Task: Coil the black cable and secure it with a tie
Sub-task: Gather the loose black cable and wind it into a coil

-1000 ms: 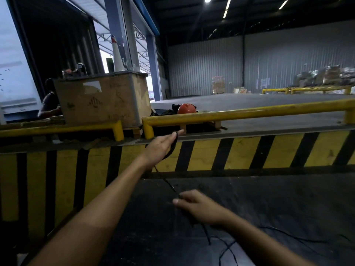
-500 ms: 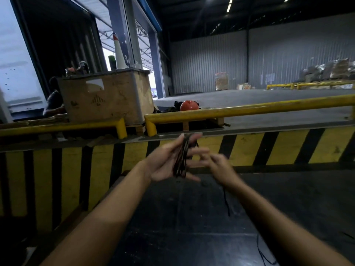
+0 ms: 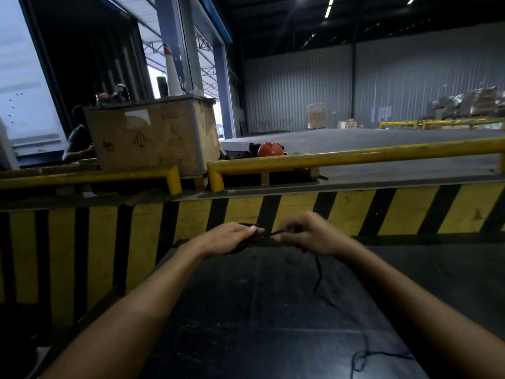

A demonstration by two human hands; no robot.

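Observation:
A thin black cable (image 3: 318, 277) is bunched into loops in my left hand (image 3: 231, 237), whose fingers are closed around the bundle. My right hand (image 3: 308, 236) sits just to the right, pinching a taut strand that runs between the two hands. From the right hand the loose cable drops down and trails across the dark floor toward the lower right, ending in a tangle near the bottom edge. No tie is visible.
A yellow-and-black striped barrier (image 3: 300, 212) stands just beyond my hands, topped by yellow guard rails (image 3: 355, 157). Behind it are a wooden crate (image 3: 153, 138), a red helmet (image 3: 270, 150) and a seated person (image 3: 78, 140) at the left.
My right hand rose from the floor to meet the left. Both hands then dropped lower, and the left closed flat over the coil while the right draws a strand across.

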